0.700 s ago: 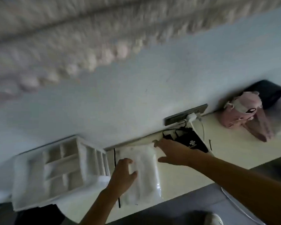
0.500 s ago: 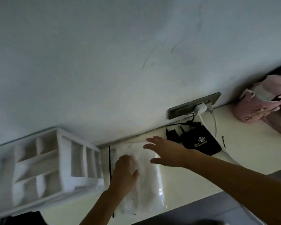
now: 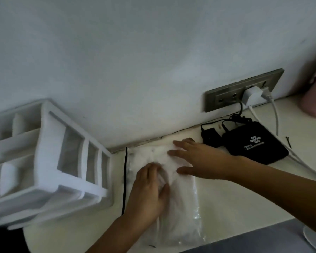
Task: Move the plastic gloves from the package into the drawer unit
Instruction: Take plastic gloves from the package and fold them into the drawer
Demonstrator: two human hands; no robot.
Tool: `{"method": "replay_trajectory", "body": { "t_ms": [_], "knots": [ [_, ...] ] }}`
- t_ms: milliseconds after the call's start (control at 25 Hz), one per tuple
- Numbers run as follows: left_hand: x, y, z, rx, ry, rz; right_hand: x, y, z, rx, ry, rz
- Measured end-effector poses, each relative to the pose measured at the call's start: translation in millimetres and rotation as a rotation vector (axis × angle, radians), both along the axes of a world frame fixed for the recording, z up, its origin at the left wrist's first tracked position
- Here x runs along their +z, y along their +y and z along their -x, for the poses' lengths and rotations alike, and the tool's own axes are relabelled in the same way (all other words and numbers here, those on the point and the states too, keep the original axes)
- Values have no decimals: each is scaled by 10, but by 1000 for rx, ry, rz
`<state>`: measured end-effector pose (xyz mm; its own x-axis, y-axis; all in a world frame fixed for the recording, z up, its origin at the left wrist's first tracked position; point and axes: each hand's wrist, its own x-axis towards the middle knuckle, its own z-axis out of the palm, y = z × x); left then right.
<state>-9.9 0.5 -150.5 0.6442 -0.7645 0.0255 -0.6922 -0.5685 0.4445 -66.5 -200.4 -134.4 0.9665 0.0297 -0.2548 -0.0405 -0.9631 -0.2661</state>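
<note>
Right hand (image 3: 202, 159) has settled on the crinkled, translucent package (image 3: 181, 216).

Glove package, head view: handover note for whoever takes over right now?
Left hand: fingers curled, gripping the plastic at the middle of the glove package.
Right hand: flat, fingers straight, pressing the package's far end.
Package lies flat on the counter, just right of the white drawer unit.
Done: no gloves seen out.
Left: pull gloves out, put them in a drawer.
</note>
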Motion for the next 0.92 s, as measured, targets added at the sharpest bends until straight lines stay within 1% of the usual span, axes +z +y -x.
{"method": "replay_trajectory", "body": {
  "t_ms": [200,360,520,600,680,800,880,920],
  "knots": [
    [17,45,-10,-22,-14,-12,0,58,31,-65,19,-14],
    [152,311,-15,43,-6,22,64,216,115,-120,48,44],
    [318,659,102,148,64,50,143,365,338,-190,85,102],
    [355,786,199,175,54,31,174,451,465,-247,142,167],
    [314,908,296,183,23,-39,236,581,584,-289,206,249],
    [182,1040,395,185,17,-165,377,839,730,-266,321,397],
    [44,1117,426,178,43,-150,441,993,749,-223,350,497],
    [-14,1159,435,177,51,-104,483,1061,709,-214,313,535]
  ]
}}
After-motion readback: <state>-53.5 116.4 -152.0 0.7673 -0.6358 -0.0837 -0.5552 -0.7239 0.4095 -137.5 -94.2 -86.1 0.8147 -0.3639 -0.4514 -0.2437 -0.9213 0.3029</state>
